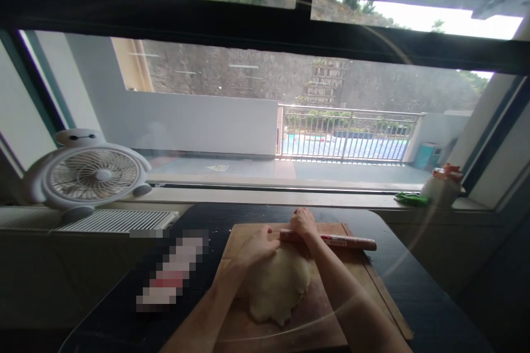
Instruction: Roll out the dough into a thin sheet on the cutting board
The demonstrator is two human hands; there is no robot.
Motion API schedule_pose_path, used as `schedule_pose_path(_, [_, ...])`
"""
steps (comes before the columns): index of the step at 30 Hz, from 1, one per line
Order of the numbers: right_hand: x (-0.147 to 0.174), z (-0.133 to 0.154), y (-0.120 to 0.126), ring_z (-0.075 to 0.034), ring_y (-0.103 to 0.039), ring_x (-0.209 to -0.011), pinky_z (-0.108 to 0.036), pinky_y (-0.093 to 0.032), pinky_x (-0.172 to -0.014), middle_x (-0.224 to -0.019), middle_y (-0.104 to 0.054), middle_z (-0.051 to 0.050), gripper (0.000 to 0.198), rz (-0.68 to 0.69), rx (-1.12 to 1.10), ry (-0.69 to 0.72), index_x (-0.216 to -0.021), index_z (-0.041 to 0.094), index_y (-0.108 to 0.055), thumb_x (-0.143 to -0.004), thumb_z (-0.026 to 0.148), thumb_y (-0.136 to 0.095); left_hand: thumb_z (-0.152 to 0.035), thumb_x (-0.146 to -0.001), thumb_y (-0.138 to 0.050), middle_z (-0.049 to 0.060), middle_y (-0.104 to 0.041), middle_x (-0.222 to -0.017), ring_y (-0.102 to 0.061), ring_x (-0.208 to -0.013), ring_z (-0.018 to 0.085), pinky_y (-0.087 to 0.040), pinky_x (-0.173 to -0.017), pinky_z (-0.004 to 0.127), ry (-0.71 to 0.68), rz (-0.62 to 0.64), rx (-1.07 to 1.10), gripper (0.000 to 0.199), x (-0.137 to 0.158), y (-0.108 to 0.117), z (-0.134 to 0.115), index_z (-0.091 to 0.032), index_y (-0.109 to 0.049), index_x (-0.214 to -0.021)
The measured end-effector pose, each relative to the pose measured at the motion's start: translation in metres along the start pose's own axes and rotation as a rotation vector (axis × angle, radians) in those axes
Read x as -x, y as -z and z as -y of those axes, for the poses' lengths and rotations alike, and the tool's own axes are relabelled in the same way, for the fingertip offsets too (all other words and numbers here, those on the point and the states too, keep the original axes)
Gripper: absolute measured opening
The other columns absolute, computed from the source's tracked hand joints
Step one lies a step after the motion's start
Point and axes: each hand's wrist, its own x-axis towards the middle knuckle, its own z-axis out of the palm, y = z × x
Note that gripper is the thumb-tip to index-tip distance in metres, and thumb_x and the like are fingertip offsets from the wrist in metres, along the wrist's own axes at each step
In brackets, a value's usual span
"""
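A flattened sheet of pale dough (279,287) with an uneven edge lies on a wooden cutting board (360,287). Across the dough's far edge rests a reddish-brown rolling pin (351,242) with a printed label. My right hand (304,222) lies over the pin near its left end, fingers bent and closed around it; the undersides of the fingers are hidden. At the dough's far left edge is my left hand (260,245), its thumb and fingers somewhat apart, close to the pin's left tip. Part of the dough is covered by my left hand and forearm.
The board sits on a dark table (397,248). A pixelated oblong item (171,276) lies left of the board. A white fan (101,174) stands at the left by the window. On the sill at right are a green item (412,198) and a pale container (445,190).
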Motion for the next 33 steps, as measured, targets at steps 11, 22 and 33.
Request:
schedule_pose_path(11, [0.061, -0.025, 0.015, -0.018, -0.060, -0.071, -0.027, -0.036, -0.065, -0.078, -0.065, -0.006, 0.029, -0.108, 0.090, 0.053, -0.094, 0.020, -0.056, -0.092, 0.031, -0.029, -0.028, -0.084, -0.042, 0.009, -0.062, -0.108, -0.061, -0.092, 0.020, -0.044, -0.079, 0.030, -0.047, -0.325, -0.096, 0.032, 0.064, -0.020, 0.017, -0.020, -0.049, -0.115])
schedule_pose_path(22, [0.075, 0.009, 0.013, -0.020, -0.060, -0.081, -0.029, -0.036, -0.069, -0.084, -0.066, -0.006, 0.038, -0.027, 0.053, 0.078, -0.093, 0.023, -0.056, -0.094, 0.035, -0.020, -0.020, -0.084, -0.042, 0.008, -0.065, -0.105, -0.062, -0.090, 0.019, -0.044, -0.075, 0.028, -0.071, -0.373, -0.242, 0.039, 0.069, -0.030, 0.022, -0.021, -0.040, -0.124])
schedule_pose_path(33, [0.083, 0.012, 0.014, -0.018, -0.059, -0.084, -0.027, -0.035, -0.071, -0.087, -0.066, -0.005, 0.031, -0.036, -0.028, 0.083, -0.104, 0.023, -0.055, -0.089, 0.023, -0.027, -0.023, -0.084, -0.043, 0.008, -0.065, -0.100, -0.063, -0.088, 0.018, -0.045, -0.075, 0.027, -0.061, -0.364, -0.228, 0.043, 0.073, -0.027, 0.019, -0.019, -0.037, -0.126])
